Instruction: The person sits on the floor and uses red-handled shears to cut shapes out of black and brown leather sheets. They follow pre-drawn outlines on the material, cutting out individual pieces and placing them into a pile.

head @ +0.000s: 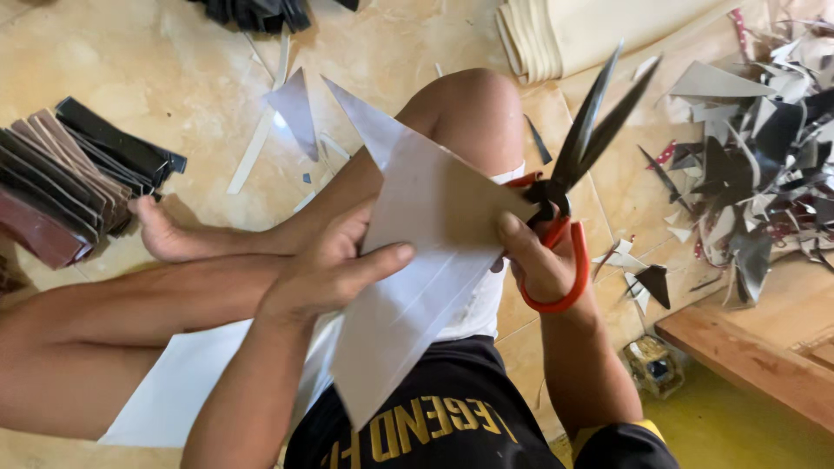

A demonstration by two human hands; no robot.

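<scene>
Gripping white sheet [408, 295], left fingers [382, 259] closed; scissors [569, 187] — right hand [539, 260]

Left hand [334, 265] grips white sheet [408, 287]; right hand [539, 260] holds red-handled scissors [578, 165].

Bright, warm daylight; slight motion blur
</scene>
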